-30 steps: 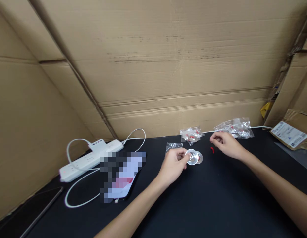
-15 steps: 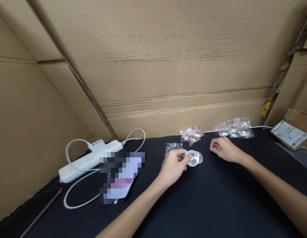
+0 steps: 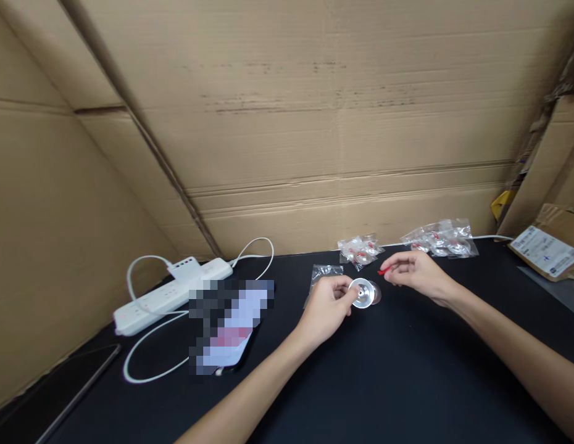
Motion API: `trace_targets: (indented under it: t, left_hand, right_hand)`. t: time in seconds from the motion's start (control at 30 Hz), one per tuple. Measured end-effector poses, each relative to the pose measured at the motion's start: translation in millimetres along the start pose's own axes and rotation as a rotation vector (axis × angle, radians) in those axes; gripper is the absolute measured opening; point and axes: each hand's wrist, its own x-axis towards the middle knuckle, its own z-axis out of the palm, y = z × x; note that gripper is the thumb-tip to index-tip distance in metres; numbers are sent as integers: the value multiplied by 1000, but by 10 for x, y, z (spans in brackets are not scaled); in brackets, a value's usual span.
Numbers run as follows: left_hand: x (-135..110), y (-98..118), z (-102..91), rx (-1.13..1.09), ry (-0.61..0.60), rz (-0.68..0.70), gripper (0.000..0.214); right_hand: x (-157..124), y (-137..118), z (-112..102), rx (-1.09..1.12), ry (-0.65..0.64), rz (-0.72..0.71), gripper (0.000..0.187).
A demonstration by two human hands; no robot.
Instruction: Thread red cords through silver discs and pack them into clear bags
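Observation:
My left hand (image 3: pixel 326 305) is closed on a clear suction cup (image 3: pixel 361 293), holding it just above the black table (image 3: pixel 384 370). A second clear disc (image 3: pixel 374 292) shows right behind the cup. My right hand (image 3: pixel 414 274) pinches a small red piece (image 3: pixel 384 271) between its fingertips, a short way to the right of the cup. An empty clear bag (image 3: pixel 324 272) lies just behind my left hand.
Two clear bags of parts, a small bag (image 3: pixel 360 250) and a larger bag (image 3: pixel 442 238), lie by the cardboard wall (image 3: pixel 315 123). A white power strip (image 3: pixel 171 293) with its cable and a blurred flat object (image 3: pixel 229 327) sit at the left. A labelled cardboard box (image 3: pixel 549 246) stands far right.
My right hand picked the red piece off the table and brought it left toward the suction cup. My left hand kept the cup in place.

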Motion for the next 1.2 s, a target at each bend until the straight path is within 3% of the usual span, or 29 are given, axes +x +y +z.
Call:
trace_targets:
  t: [0.23, 0.37, 0.5, 0.63, 0.87, 1.2]
  left_hand:
    - [13, -22, 0, 20, -12, -10, 23]
    - [11, -33, 2, 20, -17, -11, 22]
    - [10, -26, 3, 15, -23, -7, 23]
    - [11, -24, 5, 31, -7, -5, 22]
    - [-2, -5, 4, 10, 60, -29, 27]
    - [-35, -58, 80, -116, 12, 0, 31]
  right_hand:
    - [-4, -37, 19, 111, 48, -63, 19]
    - [-19, -77, 47, 305, 57, 3, 18]
    - [-29, -87, 44, 324, 62, 75, 21]
    - [-39, -81, 55, 190, 5, -27, 23]
    - [-130, -150, 278, -291, -26, -303, 22]
    - [-234, -197, 468, -407, 24, -454, 24]
